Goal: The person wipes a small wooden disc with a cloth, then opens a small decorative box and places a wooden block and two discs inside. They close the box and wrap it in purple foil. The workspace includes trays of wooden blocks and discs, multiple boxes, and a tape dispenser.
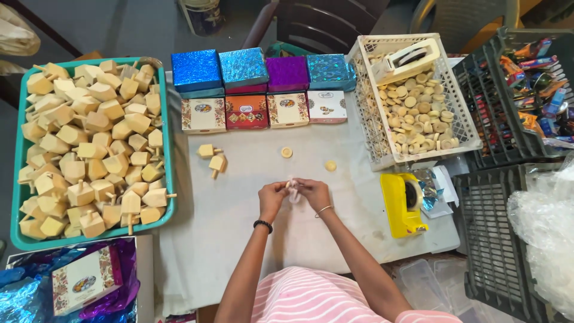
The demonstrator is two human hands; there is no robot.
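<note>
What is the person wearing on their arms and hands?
The arms are bare, with no sleeves reaching the forearms and no gloves. The left hand has a dark beaded band round its wrist. The right hand has a thin silver-coloured bangle round its wrist. Lower down you can see a pink and white striped top.

Along the far edge of the table [239,197] stand four glittery square boxes: a blue box [196,70], a turquoise box [243,67], a purple box [287,72] and a teal box [330,72]. Just in front of them lie four flat patterned cartons, a cream one [203,114], a red one [246,111], another cream one [287,109] and a white one [326,106]. Off the near left corner, one more cream patterned carton [82,280] lies on blue and purple foil wrap [122,263].
</note>
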